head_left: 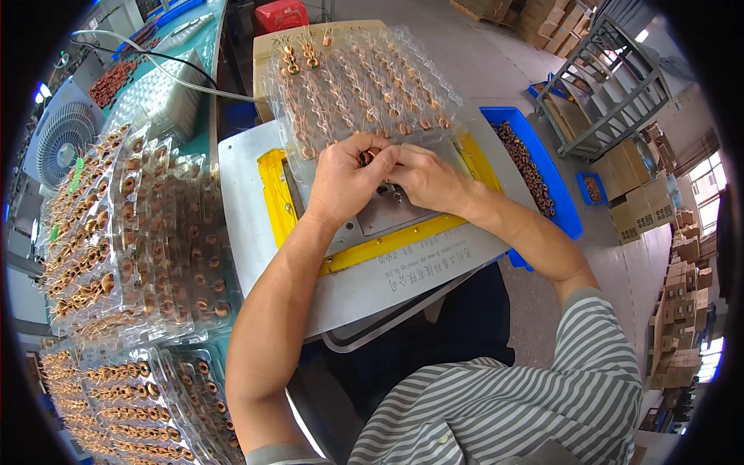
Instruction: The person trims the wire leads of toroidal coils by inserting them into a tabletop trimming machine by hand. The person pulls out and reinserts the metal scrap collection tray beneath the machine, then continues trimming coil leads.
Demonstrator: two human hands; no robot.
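Observation:
My left hand (345, 177) and my right hand (428, 180) meet over the middle of a machine plate framed in yellow (335, 262). Between their closed fingertips is a small, dark copper-coloured ring coil (366, 158), mostly covered by the fingers. Whether the right fingers grip the ring itself or its wire is too small to tell. Just beneath the hands shows a small shiny metal fitting (397, 195). Beyond them, a clear plastic tray (453, 89) carries rows of copper ring coils with wire leads, touching the far side of the plate.
Tall stacks of clear trays filled with coils (116, 225) stand close on my left. A blue bin (570, 221) of dark rings sits to the right. Farther off are a white fan (66, 143), a metal trolley (604, 85) and cardboard boxes (643, 205).

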